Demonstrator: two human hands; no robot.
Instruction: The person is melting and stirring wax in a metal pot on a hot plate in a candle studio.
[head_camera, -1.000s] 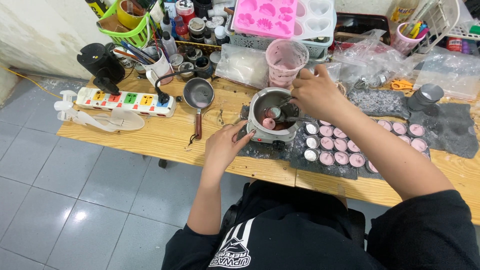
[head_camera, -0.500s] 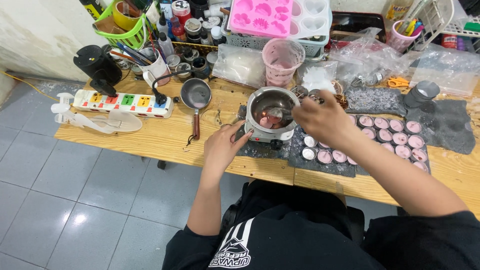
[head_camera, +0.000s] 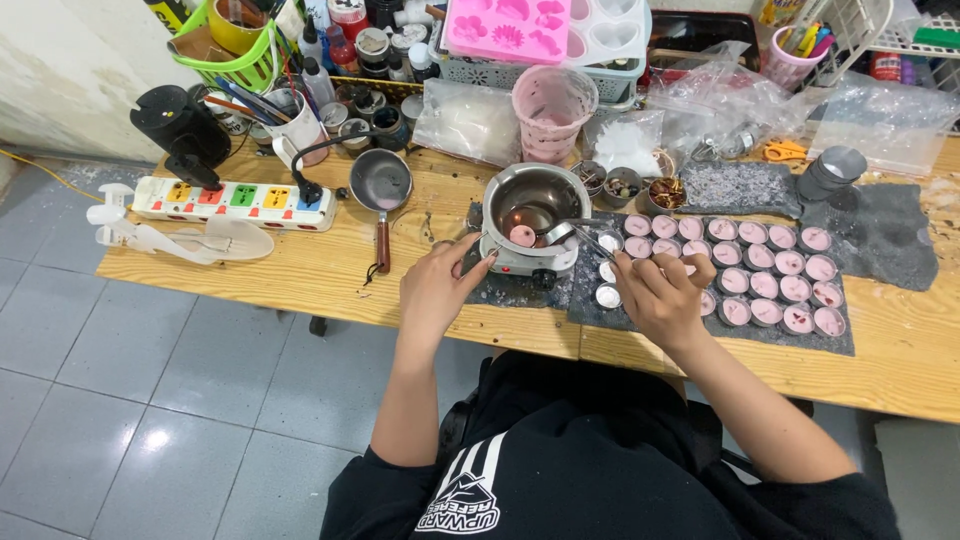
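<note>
Right hand gripped tongs reaching into the melting pot. Left hand rested loosely curled, holding nothing, just left of that pot.

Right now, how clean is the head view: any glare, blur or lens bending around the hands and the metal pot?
Head view: even, soft light with faint shadows; both the left hand and the right hand look sharp, no motion blur. The metal pot shows bright glints on its rim, and the floor tiles carry a glare spot. Wide-angle bending curves the wooden table edge.
</note>
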